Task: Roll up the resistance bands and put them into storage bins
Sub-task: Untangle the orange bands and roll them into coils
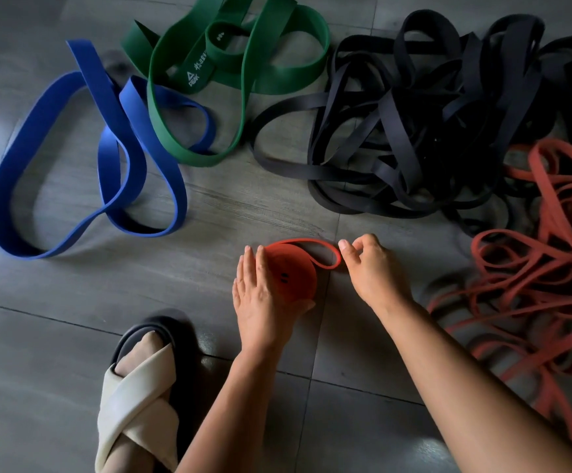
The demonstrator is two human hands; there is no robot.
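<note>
Red band (293,271): part-rolled on the floor near 6 o'clock — loose loop toward 3.
Left grip (264,291): cupped round the roll, thumb beneath.
Right grip (368,268): pinching the loop's end.
Red tangle (542,172): 4 o'clock.

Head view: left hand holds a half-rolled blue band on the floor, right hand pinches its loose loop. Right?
Wrong colour. The half-rolled band is red; the blue bands lie apart at the left, in no hand. The rest stands: left hand holds the roll on the floor, right hand pinches its loose loop. The head view shows it.
</note>
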